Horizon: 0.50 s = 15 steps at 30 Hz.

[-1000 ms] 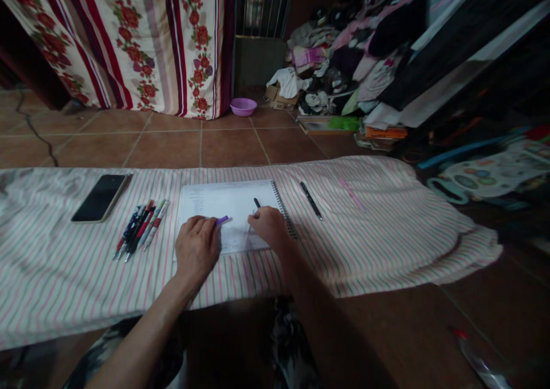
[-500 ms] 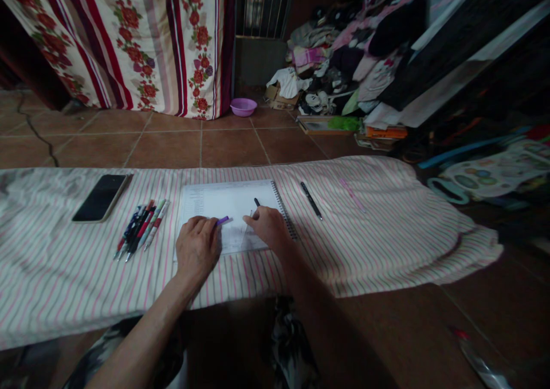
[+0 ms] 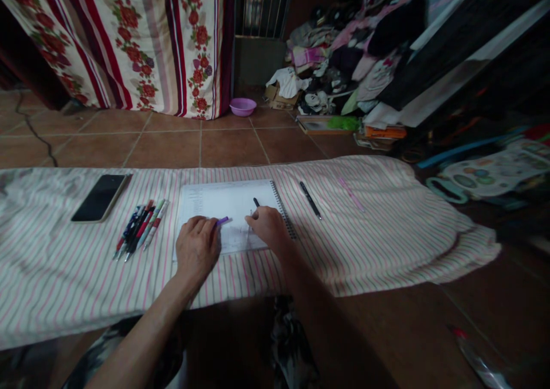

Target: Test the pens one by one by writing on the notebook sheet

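A spiral notebook (image 3: 223,203) lies open on a striped cloth (image 3: 387,228) spread over the floor. My left hand (image 3: 196,249) rests on the notebook's lower left part, fingers curled round a small purple object (image 3: 222,220) that sticks out to the right. My right hand (image 3: 268,226) is closed on a dark pen (image 3: 256,202) whose tip meets the page. A bundle of several pens (image 3: 141,228) lies left of the notebook.
A black phone (image 3: 101,197) lies at the cloth's left. A black pen (image 3: 310,200) and a pink pen (image 3: 351,194) lie right of the notebook. Behind are a tiled floor, a floral curtain (image 3: 129,39), a purple bowl (image 3: 243,107) and a heap of clothes (image 3: 352,62).
My right hand has slid slightly left across the page with the pen. The left hand has stayed put.
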{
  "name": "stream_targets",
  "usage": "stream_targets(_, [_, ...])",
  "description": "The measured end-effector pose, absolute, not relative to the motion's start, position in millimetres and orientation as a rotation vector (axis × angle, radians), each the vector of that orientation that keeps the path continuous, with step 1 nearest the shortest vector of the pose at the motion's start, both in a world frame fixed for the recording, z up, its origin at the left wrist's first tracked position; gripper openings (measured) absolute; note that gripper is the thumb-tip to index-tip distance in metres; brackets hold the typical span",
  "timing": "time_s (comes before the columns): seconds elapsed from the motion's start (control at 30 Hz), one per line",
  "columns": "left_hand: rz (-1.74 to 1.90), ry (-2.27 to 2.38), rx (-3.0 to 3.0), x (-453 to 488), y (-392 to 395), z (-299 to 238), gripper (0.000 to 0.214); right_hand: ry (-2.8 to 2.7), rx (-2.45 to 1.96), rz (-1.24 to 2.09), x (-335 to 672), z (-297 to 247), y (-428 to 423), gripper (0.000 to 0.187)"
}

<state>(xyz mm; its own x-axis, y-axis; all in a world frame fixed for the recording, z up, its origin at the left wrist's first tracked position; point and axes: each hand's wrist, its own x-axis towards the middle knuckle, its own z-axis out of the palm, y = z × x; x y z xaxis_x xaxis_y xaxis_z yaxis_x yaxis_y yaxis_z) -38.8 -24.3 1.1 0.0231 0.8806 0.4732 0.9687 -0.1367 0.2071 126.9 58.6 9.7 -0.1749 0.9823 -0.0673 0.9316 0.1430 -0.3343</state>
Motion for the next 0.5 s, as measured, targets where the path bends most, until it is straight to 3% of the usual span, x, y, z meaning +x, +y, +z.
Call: stream_targets(0.5, [-0.779, -1.921, -2.109, -39.1, -23.8, 3.5, 0.022, -2.144, -1.896, 0.541, 126.5, 10.7, 59.6, 0.021])
